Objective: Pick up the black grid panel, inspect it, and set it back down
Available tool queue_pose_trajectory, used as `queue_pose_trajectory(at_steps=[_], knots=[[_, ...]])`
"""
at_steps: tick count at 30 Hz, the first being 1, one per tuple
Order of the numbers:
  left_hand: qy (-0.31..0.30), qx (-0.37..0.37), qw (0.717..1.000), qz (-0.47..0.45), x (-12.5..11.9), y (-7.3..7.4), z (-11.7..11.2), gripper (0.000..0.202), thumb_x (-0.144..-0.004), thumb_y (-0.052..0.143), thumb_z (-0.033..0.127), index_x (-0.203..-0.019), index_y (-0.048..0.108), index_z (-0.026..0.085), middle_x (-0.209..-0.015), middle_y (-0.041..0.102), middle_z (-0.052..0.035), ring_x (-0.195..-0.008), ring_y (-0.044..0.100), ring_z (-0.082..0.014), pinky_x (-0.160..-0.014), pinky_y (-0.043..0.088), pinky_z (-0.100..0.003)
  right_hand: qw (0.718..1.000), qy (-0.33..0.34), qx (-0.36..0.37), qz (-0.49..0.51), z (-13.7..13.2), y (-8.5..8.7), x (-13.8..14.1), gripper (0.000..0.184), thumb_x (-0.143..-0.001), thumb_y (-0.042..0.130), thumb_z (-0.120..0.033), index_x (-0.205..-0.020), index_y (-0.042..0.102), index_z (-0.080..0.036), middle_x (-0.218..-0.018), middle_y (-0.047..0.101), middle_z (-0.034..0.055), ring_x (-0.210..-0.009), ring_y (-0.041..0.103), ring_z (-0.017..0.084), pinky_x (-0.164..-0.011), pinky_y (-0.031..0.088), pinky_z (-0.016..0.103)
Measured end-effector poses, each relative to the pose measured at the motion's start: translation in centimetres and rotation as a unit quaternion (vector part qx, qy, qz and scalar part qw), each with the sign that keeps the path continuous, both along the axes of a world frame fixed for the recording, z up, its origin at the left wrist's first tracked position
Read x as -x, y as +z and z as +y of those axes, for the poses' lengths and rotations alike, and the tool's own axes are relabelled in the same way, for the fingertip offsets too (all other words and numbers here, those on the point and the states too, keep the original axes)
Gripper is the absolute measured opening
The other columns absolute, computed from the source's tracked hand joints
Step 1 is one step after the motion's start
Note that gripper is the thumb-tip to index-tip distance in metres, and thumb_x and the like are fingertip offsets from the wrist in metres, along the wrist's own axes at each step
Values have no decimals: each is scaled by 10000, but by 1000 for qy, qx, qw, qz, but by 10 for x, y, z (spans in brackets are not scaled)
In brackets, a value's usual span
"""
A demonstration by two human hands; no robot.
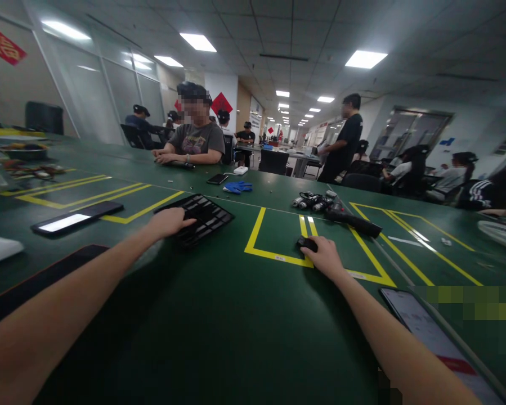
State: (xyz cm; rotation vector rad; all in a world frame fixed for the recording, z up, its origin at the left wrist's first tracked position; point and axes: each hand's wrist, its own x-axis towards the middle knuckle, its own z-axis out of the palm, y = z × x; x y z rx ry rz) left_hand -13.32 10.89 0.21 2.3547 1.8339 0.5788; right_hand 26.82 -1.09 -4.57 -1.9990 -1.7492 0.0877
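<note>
- Head view: left hand (171, 221) grips a black, gridded, rectangular tray (213, 215) by its left side, over the green table (219, 332).
- Right hand (326, 256) grasps a small black object (305, 243) by yellow tape (261, 254).

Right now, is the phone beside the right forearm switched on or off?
On: the phone shows a pale, lit screen with a red band across its near part.
</note>
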Motion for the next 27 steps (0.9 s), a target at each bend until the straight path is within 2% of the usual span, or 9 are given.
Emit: queue_pose_trajectory(at_steps=[3, 7, 10, 14, 19, 22, 24, 25, 27], knots=[[-16, 3, 1000, 19, -46, -7, -22, 368, -767, 515, 478, -838, 561, 120, -817, 611, -112, -851, 572, -259, -700, 398, -291, 992, 80, -16, 101, -5, 1, 32, 431, -756, 554, -368, -1117, 566, -134, -1101, 587, 113, -1047, 485, 258, -908, 384, 395], [-125, 16, 991, -50, -103, -18, -60, 418, -827, 410, 455, -1047, 520, 117, -889, 614, -108, -838, 579, -232, -691, 410, -303, 950, 189, -20, 249, -16, -4, 66, 455, -738, 588, -375, -1142, 531, -175, -1112, 565, 88, -1057, 495, 231, -929, 389, 398], [-210, 27, 971, -110, -124, -28, -84, 376, -832, 417, 422, -1058, 494, 132, -924, 607, -102, -861, 566, -226, -721, 415, -320, 914, 268, -51, 302, -20, -11, 74, 446, -722, 611, -396, -1115, 532, -200, -1110, 552, 75, -1063, 491, 218, -954, 382, 399], [-269, 39, 945, -182, -130, -32, -105, 310, -852, 390, 379, -1048, 468, 151, -983, 583, -102, -898, 548, -215, -750, 414, -318, 905, 312, -73, 281, -23, -16, 73, 442, -721, 615, -407, -1107, 539, -207, -1097, 565, 77, -1070, 490, 231, -960, 388, 414], [-244, 66, 961, -114, -133, -24, -118, 380, -794, 480, 428, -1050, 488, 147, -717, 515, -19, -683, 499, -182, -616, 363, -289, 880, 356, -111, 293, -28, -12, 78, 446, -774, 523, -470, -1144, 534, -223, -1121, 613, 60, -1056, 543, 222, -953, 427, 382], [-243, 95, 950, -170, -135, -19, -117, 371, -760, 526, 415, -1025, 497, 157, -664, 447, 19, -621, 436, -143, -574, 329, -263, 876, 371, -130, 280, -28, -11, 79, 468, -795, 491, -471, -1170, 519, -192, -1170, 597, 76, -1088, 539, 221, -979, 415, 372], [-204, 151, 928, -273, -136, -15, -113, 308, -774, 508, 370, -996, 484, 158, -643, 412, 33, -581, 405, -119, -547, 323, -247, 887, 357, -154, 251, -27, -12, 78, 516, -794, 493, -468, -1209, 487, -162, -1249, 538, 107, -1162, 485, 237, -1022, 367, 388], [-166, 189, 907, -337, -136, -13, -111, 250, -790, 481, 322, -977, 469, 156, -631, 396, 40, -558, 393, -107, -530, 321, -238, 891, 352, -161, 235, -26, -12, 76, 542, -792, 494, -468, -1228, 470, -148, -1284, 505, 123, -1193, 456, 246, -1038, 344, 396], [-82, 263, 847, -453, -135, -9, -107, 129, -792, 426, 183, -914, 440, 147, -619, 385, 44, -519, 385, -84, -501, 324, -218, 896, 356, -161, 208, -25, -12, 75, 565, -798, 482, -467, -1252, 453, -131, -1314, 473, 138, -1223, 423, 257, -1057, 312, 409]])
